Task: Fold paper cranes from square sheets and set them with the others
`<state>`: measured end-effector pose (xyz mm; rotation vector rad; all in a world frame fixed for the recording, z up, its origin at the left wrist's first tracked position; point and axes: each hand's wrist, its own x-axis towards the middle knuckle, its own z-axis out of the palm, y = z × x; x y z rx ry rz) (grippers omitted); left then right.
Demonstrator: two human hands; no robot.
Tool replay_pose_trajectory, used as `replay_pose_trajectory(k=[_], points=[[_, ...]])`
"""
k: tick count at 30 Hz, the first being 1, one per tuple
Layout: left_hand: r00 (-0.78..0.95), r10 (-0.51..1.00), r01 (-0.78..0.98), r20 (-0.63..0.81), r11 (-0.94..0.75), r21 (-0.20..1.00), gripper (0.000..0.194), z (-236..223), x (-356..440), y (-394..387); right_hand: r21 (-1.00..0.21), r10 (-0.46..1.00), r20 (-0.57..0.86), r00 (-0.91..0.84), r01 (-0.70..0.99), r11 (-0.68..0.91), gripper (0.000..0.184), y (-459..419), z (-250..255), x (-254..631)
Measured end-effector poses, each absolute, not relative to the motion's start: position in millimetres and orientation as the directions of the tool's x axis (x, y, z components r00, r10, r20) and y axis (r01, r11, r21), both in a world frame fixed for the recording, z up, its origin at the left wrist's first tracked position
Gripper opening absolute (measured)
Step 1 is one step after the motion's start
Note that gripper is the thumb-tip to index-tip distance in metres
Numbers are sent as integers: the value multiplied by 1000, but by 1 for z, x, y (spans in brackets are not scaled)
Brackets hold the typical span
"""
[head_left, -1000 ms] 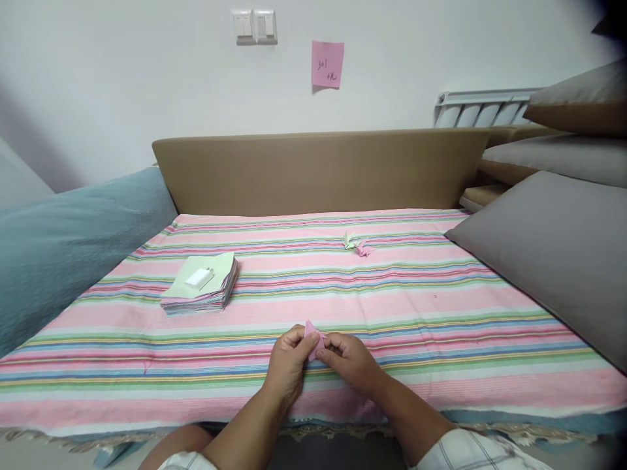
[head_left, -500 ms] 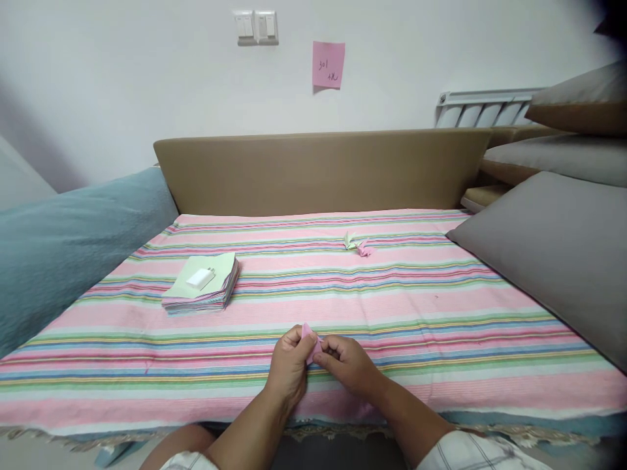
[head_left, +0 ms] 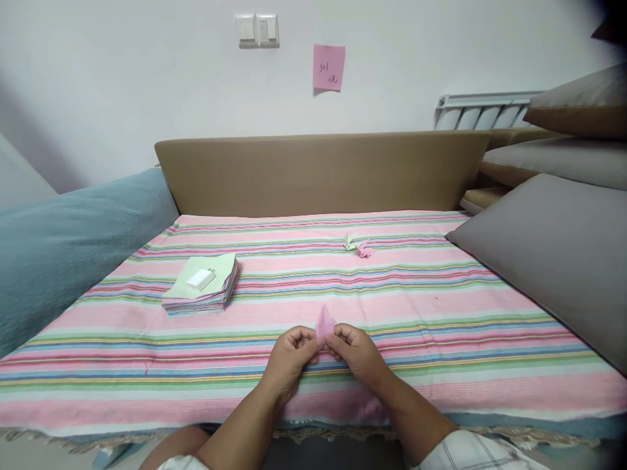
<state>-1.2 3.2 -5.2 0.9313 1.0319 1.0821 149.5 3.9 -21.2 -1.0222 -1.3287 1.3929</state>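
A small folded pink paper (head_left: 324, 322) points upward between my two hands, just above the striped cloth (head_left: 274, 307). My left hand (head_left: 292, 356) pinches its lower left side between thumb and fingers. On the lower right side, my right hand (head_left: 356, 352) pinches it the same way. The fingertips hide the bottom of the paper. Farther back on the cloth lie a folded pale green paper bird (head_left: 349, 242) and a folded pink paper bird (head_left: 365, 249), side by side.
To the left sits a stack of coloured paper sheets (head_left: 224, 266) with a white plug adapter (head_left: 200, 279) on top. Grey cushions (head_left: 548, 241) pile up at the right. A brown backrest (head_left: 318, 176) stands behind, and a blue-covered armrest (head_left: 88, 228) borders the left.
Both hands have turned the pink paper upright and shifted it slightly right and away from me. More of its pointed top shows now. The stack and paper birds stay put.
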Motion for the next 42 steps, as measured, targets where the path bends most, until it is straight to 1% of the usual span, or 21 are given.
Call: replay_pose_trajectory(k=[3,8,12,18,22,25,34,36,40,42], points=[[122,979,-175,-161,181,968,29,-6,-2,3,-997,977,20,-214,-71,5,34,5,-21,150],[93,989,-154,-115,129,980,28,-5,-2,3,-998,968,18,-252,-64,2,35,3,-19,150],[101,987,-165,-121,136,977,28,-6,0,3,-999,965,18,-261,-31,10,36,2,-20,150],[151,978,-177,-144,170,969,32,-9,2,3,-998,977,21,-213,-57,10,37,3,-22,149],[199,976,-130,-88,115,985,34,-10,0,3,-997,972,49,-228,-75,33,36,3,-24,149],[191,980,-94,-53,72,993,34,-11,-1,2,-998,972,46,-229,-50,35,36,2,-24,150],[168,986,-1,-6,6,1000,34,-14,-4,3,-998,975,59,-216,-14,57,35,-1,-22,147],[163,986,-5,-13,14,1000,33,-14,-3,2,-998,975,68,-213,-4,68,35,-1,-21,148],[139,990,-45,-35,42,998,31,-12,-1,2,-987,975,131,-180,68,146,32,-1,-18,149],[128,991,-75,-44,54,996,30,-12,-1,3,-987,973,149,-179,39,159,27,-1,-18,149]])
